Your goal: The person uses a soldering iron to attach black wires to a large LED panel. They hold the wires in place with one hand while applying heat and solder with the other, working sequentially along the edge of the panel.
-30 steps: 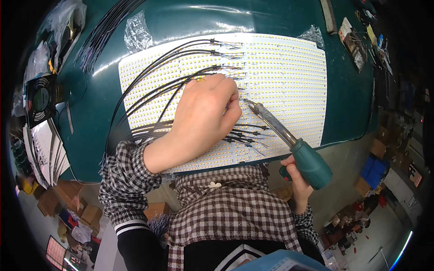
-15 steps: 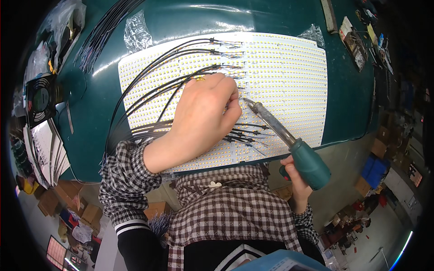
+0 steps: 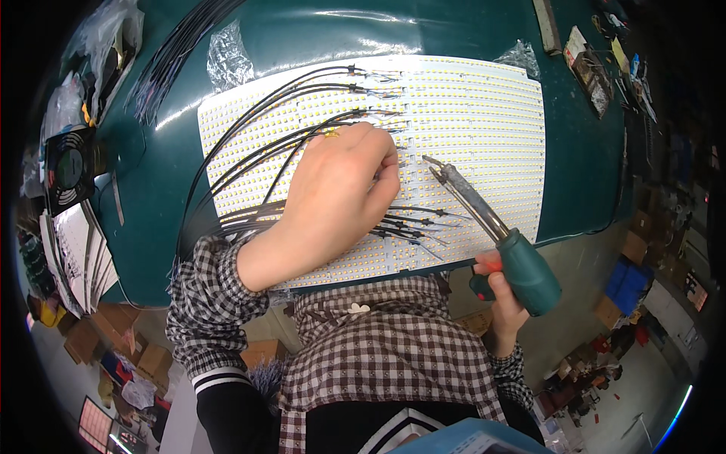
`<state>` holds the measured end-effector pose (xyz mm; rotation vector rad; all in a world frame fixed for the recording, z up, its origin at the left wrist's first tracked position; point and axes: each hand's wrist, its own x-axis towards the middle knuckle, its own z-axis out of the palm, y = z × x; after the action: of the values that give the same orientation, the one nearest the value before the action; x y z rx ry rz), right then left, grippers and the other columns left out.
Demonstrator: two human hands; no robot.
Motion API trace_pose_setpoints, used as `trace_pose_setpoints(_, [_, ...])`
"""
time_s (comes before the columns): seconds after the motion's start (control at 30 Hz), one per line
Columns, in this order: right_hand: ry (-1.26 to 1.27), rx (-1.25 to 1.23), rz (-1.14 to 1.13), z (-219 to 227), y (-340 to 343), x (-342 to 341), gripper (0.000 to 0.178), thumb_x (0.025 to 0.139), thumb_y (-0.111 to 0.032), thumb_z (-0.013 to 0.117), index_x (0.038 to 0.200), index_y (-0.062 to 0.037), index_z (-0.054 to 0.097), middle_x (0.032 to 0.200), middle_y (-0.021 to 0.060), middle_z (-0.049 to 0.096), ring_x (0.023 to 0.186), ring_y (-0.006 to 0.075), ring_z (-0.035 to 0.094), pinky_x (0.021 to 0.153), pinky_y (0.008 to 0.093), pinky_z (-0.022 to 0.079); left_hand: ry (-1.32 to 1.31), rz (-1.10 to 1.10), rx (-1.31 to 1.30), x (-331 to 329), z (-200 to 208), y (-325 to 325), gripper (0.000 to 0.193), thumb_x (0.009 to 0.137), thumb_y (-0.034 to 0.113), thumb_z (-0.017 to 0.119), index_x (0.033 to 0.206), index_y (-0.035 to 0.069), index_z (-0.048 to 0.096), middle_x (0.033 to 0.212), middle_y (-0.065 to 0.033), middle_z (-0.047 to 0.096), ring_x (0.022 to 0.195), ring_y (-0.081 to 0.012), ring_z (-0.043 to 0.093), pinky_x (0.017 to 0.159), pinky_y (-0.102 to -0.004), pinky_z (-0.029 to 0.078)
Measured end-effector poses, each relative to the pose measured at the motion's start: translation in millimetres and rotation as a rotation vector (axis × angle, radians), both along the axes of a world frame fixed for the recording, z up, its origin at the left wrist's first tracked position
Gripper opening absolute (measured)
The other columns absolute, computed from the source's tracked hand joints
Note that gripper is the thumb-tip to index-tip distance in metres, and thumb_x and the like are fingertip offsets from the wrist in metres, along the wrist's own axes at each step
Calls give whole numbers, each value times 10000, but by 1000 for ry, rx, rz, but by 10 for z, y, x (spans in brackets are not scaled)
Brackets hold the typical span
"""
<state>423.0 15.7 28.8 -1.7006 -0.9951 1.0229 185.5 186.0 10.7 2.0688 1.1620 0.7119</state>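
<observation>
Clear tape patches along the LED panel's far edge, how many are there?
2: one clear tape patch toward the left end of the LED panel's far edge, another patch at its far right corner. None seem hidden.

Centre brightly lit | white glare streaks my glossy dark-green table covering (image 3: 582, 174) | my bare left hand (image 3: 340, 178) well lit, fairly crisp | fisheye bends straight edges, corners black | rim dim, soft

Room on the right, left side crowded

From afar I see room over the upper right of the white panel (image 3: 484, 113). Black wires (image 3: 195, 221) arching over its left half block me there; the left hand (image 3: 329, 178) fills the middle, and the soldering iron (image 3: 517, 259) slants across the lower right.
</observation>
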Motion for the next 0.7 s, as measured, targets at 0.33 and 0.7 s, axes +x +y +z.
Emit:
trace_pose_setpoints(0.33, [70, -13, -26, 40, 10, 11, 390, 916, -212, 711, 1154, 92, 658, 979, 188, 730, 846, 271, 726, 805, 398, 585, -21, -39, -64, 3, 17, 115, 76, 777, 38, 684, 779, 18, 610, 747, -136, 640, 664, -330, 647, 618, -438, 507])
trace_pose_setpoints(0.7, [-8, 15, 157, -115, -126, 208, 510, 828, -8, 816, 1269, 69, 574, 982, 128, 731, 885, 186, 719, 819, 324, 581, -5, -20, -48, 19, -12, 62, 97, 780, 32, 691, 805, 46, 598, 767, -105, 620, 709, -322, 619, 664, -444, 448])
